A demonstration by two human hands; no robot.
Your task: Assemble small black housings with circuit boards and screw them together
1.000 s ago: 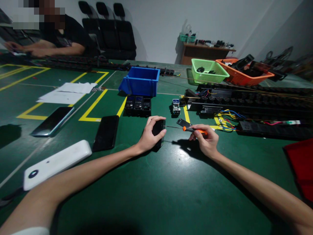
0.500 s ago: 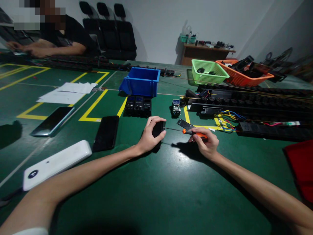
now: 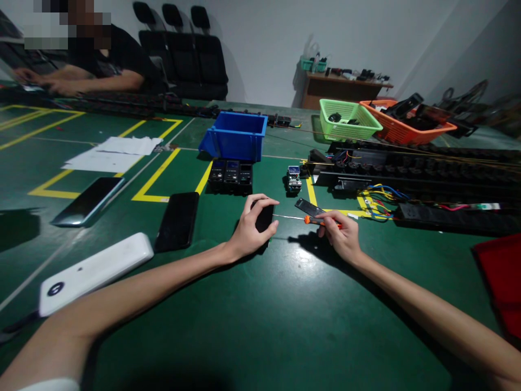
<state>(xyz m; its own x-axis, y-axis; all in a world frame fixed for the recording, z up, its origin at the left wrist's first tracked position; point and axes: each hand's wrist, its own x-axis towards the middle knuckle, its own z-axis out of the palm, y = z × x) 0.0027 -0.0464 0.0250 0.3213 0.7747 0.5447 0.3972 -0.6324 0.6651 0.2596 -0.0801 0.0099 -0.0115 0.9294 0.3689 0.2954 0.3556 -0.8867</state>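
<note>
My left hand [image 3: 254, 228] is closed around a small black box [image 3: 265, 217], standing on the green table [image 3: 285, 315]. An orange-and-black screwdriver [image 3: 311, 220] lies in the closed fingers of my right hand [image 3: 341, 233]. Its thin shaft points left, and the tip meets the right side of the box. Just behind the screwdriver lies a flat black panel [image 3: 307, 207]. A small module with exposed circuitry [image 3: 293, 180] stands beyond it. Several similar black boxes [image 3: 230, 176] stand in a row behind my left hand.
Behind the boxes is a blue bin [image 3: 238, 136]. Two phones, one black [image 3: 177, 221], and a white power bank [image 3: 95, 271] lie at left. Long black housings with wires [image 3: 407, 174], a green basket [image 3: 349, 129] and an orange basket [image 3: 427, 132] occupy the right. Another person sits far left.
The screwdriver has shifted slightly left, its tip now reaching the side of the black box. My right hand moved a little left with it; my left hand stays almost in place.
</note>
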